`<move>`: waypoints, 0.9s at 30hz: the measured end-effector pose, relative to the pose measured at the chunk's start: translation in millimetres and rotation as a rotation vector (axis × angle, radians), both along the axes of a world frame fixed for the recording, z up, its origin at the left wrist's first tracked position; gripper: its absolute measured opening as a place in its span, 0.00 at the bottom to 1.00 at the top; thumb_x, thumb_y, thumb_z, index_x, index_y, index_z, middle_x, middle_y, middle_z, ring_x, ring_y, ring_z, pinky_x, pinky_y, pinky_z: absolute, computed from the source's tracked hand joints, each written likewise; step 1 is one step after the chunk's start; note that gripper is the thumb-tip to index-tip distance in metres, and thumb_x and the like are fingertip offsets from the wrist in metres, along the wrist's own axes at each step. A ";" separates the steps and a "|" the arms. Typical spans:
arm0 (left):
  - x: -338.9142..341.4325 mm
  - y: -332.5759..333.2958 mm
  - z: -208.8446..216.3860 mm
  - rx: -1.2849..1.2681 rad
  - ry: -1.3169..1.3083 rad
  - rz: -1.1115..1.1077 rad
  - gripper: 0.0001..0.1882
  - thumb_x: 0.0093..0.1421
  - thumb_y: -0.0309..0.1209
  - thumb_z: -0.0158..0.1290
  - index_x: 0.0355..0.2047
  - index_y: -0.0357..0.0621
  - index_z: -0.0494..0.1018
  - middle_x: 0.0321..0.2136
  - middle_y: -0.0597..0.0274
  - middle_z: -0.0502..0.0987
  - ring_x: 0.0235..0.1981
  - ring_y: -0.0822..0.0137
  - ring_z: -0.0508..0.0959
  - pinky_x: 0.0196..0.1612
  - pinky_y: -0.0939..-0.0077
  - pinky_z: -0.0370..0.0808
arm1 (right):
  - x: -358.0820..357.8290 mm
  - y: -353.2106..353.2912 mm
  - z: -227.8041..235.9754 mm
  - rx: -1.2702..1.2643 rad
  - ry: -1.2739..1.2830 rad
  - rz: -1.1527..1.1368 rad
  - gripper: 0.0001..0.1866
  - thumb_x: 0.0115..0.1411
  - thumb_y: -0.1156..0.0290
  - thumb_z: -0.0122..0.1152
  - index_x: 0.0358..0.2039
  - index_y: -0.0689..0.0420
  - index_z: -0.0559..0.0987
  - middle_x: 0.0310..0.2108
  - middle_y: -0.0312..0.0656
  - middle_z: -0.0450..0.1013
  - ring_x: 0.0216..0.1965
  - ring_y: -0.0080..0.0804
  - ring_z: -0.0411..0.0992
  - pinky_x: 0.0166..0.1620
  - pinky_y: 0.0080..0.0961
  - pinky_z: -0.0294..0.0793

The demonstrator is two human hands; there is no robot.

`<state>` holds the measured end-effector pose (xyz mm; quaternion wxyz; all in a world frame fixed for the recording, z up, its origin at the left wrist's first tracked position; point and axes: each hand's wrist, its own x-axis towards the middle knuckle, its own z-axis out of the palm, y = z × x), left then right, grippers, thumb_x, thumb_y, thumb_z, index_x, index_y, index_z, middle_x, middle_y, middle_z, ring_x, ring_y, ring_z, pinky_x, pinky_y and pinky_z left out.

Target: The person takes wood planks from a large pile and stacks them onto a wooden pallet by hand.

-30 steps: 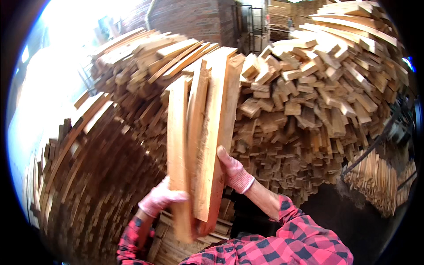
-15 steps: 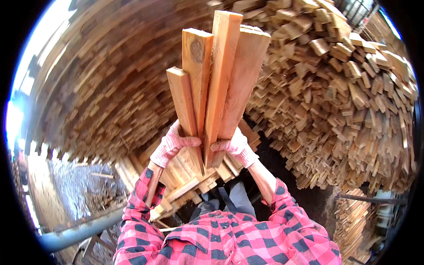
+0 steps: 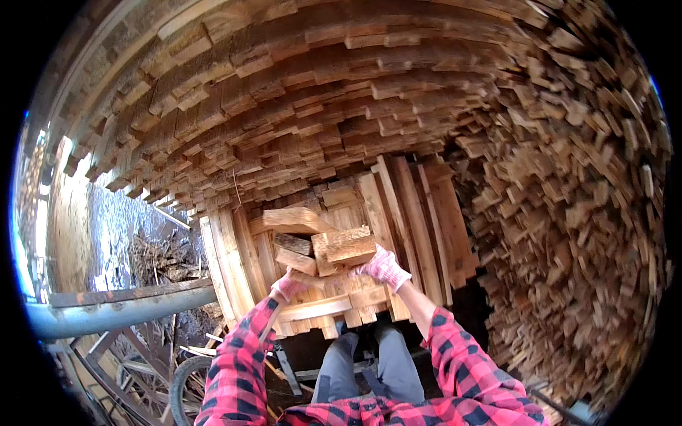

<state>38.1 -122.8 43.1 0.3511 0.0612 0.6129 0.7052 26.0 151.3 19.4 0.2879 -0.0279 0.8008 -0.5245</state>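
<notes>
1. Boards (image 3: 348, 248) are clasped between left hand (image 3: 290, 284) and right hand (image 3: 384, 268), toward the near edge of the stack (image 3: 320, 307); fingertips seem hidden.
2. Boards could be spilled if pressure were eased unevenly.

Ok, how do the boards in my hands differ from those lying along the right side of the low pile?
The held boards point their ends up toward you, while the pile boards show their long sides. The held boards sit at uneven angles, whereas the pile boards lie roughly parallel. Both are bare, brownish wood.
</notes>
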 end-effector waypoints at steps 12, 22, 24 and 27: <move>2.1 5.3 26.0 -0.220 -0.017 0.123 0.46 0.50 0.41 0.72 0.66 0.43 0.62 0.61 0.54 0.71 0.61 0.60 0.71 0.64 0.57 0.70 | -14.2 -5.4 24.7 -0.134 0.049 -0.036 0.66 0.37 0.46 0.85 0.71 0.59 0.58 0.58 0.46 0.73 0.60 0.32 0.70 0.62 0.27 0.67; 41.9 15.7 -121.9 -0.363 -0.397 0.660 0.54 0.48 0.42 0.73 0.67 0.33 0.55 0.56 0.52 0.74 0.59 0.62 0.73 0.62 0.67 0.68 | 48.0 -33.1 -119.2 -0.008 -0.316 -0.389 0.65 0.49 0.30 0.68 0.70 0.70 0.55 0.63 0.63 0.66 0.65 0.46 0.66 0.63 0.35 0.67; 31.1 4.9 -146.8 -0.211 -0.394 0.639 0.53 0.49 0.45 0.71 0.66 0.31 0.56 0.54 0.52 0.75 0.57 0.61 0.73 0.61 0.67 0.69 | 39.4 -21.5 -135.2 -0.277 -0.369 -0.488 0.62 0.52 0.34 0.68 0.70 0.69 0.54 0.64 0.61 0.65 0.66 0.45 0.64 0.66 0.35 0.63; 34.1 -21.1 -170.0 -0.132 -0.485 0.582 0.53 0.48 0.44 0.71 0.67 0.33 0.56 0.54 0.53 0.75 0.56 0.61 0.74 0.61 0.65 0.69 | 34.9 0.5 -148.9 -0.124 -0.304 -0.353 0.54 0.57 0.42 0.68 0.70 0.66 0.56 0.64 0.59 0.66 0.66 0.48 0.64 0.67 0.36 0.62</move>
